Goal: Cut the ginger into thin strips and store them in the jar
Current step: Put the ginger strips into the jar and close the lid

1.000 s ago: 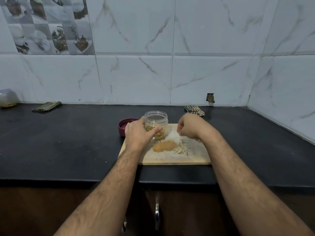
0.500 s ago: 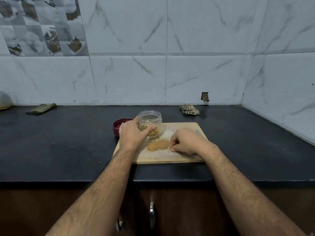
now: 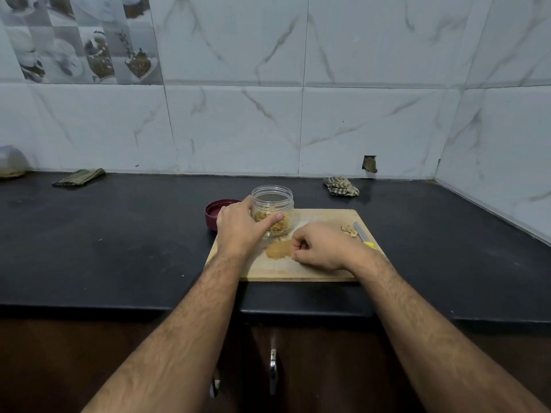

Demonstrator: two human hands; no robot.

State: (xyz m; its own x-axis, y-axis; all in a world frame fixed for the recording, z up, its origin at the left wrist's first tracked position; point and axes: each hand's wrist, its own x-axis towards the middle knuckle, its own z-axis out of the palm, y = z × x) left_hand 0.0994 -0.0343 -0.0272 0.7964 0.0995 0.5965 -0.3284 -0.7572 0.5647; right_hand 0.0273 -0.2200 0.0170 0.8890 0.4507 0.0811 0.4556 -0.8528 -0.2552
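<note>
The left hand [image 3: 238, 231] wraps its fingers round the jar [image 3: 272, 214] at the far left of the cutting board [image 3: 325, 271] — ginger strips [image 3: 272, 223] sit inside. The right hand [image 3: 323, 248] is curled over loose bits; what it pinches I cannot tell. The strips look light and bendy — best pinched gently.

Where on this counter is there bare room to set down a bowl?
Bare black counter lies left of the lid, and right of the cutting board toward the corner. The board itself is crowded: jar, ginger, knife, both hands.
</note>
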